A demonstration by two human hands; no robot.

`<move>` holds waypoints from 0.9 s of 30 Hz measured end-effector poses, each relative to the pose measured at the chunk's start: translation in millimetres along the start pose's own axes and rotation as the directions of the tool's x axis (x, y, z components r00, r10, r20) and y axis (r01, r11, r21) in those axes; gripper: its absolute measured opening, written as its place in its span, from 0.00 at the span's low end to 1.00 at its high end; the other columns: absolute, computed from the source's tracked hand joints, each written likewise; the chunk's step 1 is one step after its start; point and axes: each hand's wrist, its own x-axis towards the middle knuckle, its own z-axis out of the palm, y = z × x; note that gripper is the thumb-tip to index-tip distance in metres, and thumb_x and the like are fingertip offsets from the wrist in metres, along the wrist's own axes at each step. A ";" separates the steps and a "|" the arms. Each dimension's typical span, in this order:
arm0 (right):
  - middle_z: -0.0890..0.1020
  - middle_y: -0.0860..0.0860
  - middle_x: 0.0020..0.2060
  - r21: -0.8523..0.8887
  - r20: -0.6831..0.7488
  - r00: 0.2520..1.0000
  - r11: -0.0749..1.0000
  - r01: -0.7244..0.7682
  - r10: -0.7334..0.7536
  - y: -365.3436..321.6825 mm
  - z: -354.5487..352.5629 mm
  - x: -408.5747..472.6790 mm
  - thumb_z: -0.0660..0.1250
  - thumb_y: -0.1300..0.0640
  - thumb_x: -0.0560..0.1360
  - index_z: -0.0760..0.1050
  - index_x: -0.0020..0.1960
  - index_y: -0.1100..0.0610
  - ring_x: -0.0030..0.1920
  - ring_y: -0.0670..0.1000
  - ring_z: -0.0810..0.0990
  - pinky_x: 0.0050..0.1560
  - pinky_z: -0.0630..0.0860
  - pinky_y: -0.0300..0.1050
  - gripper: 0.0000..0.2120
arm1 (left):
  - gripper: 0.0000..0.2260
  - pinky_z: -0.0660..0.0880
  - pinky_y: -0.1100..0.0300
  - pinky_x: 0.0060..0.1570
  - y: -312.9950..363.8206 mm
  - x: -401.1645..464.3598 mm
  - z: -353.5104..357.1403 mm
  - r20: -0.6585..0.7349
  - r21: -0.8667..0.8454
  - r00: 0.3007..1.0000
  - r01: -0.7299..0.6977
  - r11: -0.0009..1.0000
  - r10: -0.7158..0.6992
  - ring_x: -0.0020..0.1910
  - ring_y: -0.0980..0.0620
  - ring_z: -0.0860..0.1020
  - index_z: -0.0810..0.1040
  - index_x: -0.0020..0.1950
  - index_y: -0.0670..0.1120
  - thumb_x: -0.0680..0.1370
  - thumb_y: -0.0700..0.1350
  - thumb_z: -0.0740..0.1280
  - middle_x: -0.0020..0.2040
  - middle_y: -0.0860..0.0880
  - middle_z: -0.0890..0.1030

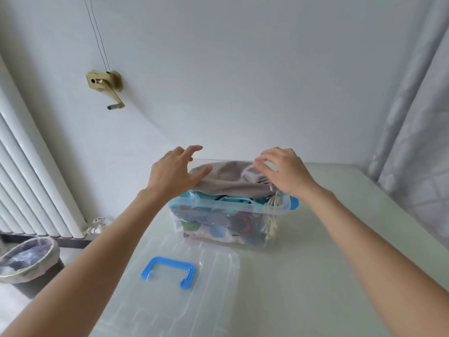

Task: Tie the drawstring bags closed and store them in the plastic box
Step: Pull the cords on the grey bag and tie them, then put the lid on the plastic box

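A pale, glossy surface [340, 251] stands against a plain white wall [243, 69]. A brass hand crank [104, 86] is fixed to the wall at upper left, with two thin cords [97, 32] running up from it. A white ribbed radiator [31, 186] lines the left side, with a valve [97, 226] at its lower end. Below it, on the floor, stands a dark bin [26, 261] with a plastic liner. A light patterned curtain [418, 130] hangs at right.

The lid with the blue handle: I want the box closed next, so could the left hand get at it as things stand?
Probably yes. The lid lies flat on the table in front of the box, nothing on it, under the left forearm. The left hand is open over the grey bag, holding nothing.
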 end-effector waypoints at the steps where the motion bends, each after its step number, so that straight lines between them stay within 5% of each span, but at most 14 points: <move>1: 0.76 0.48 0.62 0.009 -0.019 0.999 0.999 0.031 -0.031 -1.8 -1.6 1.9 0.59 0.45 0.78 0.76 0.60 0.51 0.64 0.53 0.68 0.63 0.64 0.48 0.16 | 0.23 0.73 0.54 0.51 1.6 1.8 0.9 0.010 -0.051 0.998 -0.054 0.997 0.055 0.58 0.51 0.74 0.66 0.68 0.60 0.74 0.65 0.60 0.59 0.54 0.75; 4: 0.67 0.47 0.71 -0.031 0.201 0.973 0.992 0.125 -0.117 -4.8 1.9 6.8 0.62 0.48 0.78 0.66 0.70 0.49 0.72 0.50 0.58 0.70 0.55 0.47 0.22 | 0.22 0.66 0.57 0.61 10.9 12.3 8.6 0.179 -0.240 0.954 -0.193 0.952 0.238 0.66 0.52 0.68 0.66 0.69 0.59 0.75 0.59 0.64 0.69 0.55 0.69; 8: 0.45 0.42 0.76 -0.379 0.630 0.774 0.895 0.234 0.065 1.7 14.9 10.0 0.53 0.32 0.74 0.40 0.76 0.46 0.75 0.47 0.37 0.71 0.32 0.62 0.39 | 0.31 0.65 0.56 0.65 11.9 25.0 24.8 0.453 -0.243 0.830 -0.236 0.941 0.326 0.67 0.53 0.67 0.62 0.71 0.63 0.70 0.64 0.67 0.72 0.57 0.65; 12: 0.45 0.43 0.76 -0.436 0.655 0.742 0.874 0.216 0.143 4.2 27.0 10.6 0.53 0.30 0.73 0.40 0.76 0.47 0.75 0.47 0.37 0.69 0.29 0.64 0.41 | 0.34 0.65 0.52 0.66 16.0 34.4 38.9 0.547 -0.043 0.769 -0.368 0.929 0.330 0.70 0.51 0.64 0.59 0.73 0.61 0.70 0.66 0.66 0.73 0.56 0.64; 15: 0.54 0.43 0.76 -0.321 0.563 0.825 0.935 0.152 0.059 0.6 24.1 3.2 0.59 0.33 0.72 0.49 0.76 0.45 0.76 0.48 0.42 0.71 0.33 0.63 0.38 | 0.31 0.62 0.51 0.69 21.5 33.4 39.8 0.605 -0.086 0.739 -0.310 0.947 0.296 0.72 0.50 0.62 0.58 0.74 0.58 0.73 0.64 0.63 0.74 0.54 0.61; 19: 0.73 0.48 0.66 0.036 0.139 0.988 0.997 0.063 -0.067 -13.3 1.0 -10.6 0.66 0.47 0.75 0.70 0.67 0.48 0.71 0.51 0.62 0.70 0.56 0.49 0.22 | 0.19 0.67 0.56 0.61 20.3 19.9 16.3 0.379 -0.241 0.879 -0.206 0.948 0.288 0.64 0.50 0.71 0.70 0.68 0.55 0.78 0.57 0.60 0.67 0.51 0.74; 22: 0.81 0.45 0.52 0.168 -0.149 0.981 0.975 0.145 -0.120 -39.9 -13.9 -32.2 0.66 0.56 0.76 0.78 0.58 0.51 0.55 0.47 0.76 0.55 0.67 0.38 0.11 | 0.13 0.69 0.63 0.53 21.2 -6.3 -7.5 0.071 -0.262 0.957 -0.255 0.931 0.282 0.54 0.56 0.76 0.76 0.61 0.53 0.79 0.53 0.61 0.57 0.55 0.80; 25: 0.82 0.43 0.40 0.249 -0.165 0.982 0.959 0.135 -0.096 -73.2 -3.8 -74.7 0.67 0.57 0.75 0.80 0.52 0.51 0.37 0.39 0.77 0.44 0.73 0.35 0.07 | 0.08 0.75 0.61 0.46 10.2 -55.9 -17.9 -0.127 -0.385 0.980 -0.190 0.903 0.152 0.42 0.59 0.77 0.79 0.55 0.54 0.78 0.48 0.63 0.45 0.58 0.81; 27: 0.83 0.45 0.38 0.240 -0.079 0.995 0.968 0.071 -0.053 -83.4 17.5 -103.1 0.67 0.55 0.74 0.80 0.52 0.51 0.35 0.41 0.78 0.45 0.76 0.43 0.07 | 0.08 0.76 0.60 0.43 -3.0 -91.7 -13.7 -0.176 -0.430 0.984 -0.115 0.895 0.042 0.40 0.58 0.78 0.80 0.52 0.54 0.77 0.48 0.63 0.41 0.58 0.81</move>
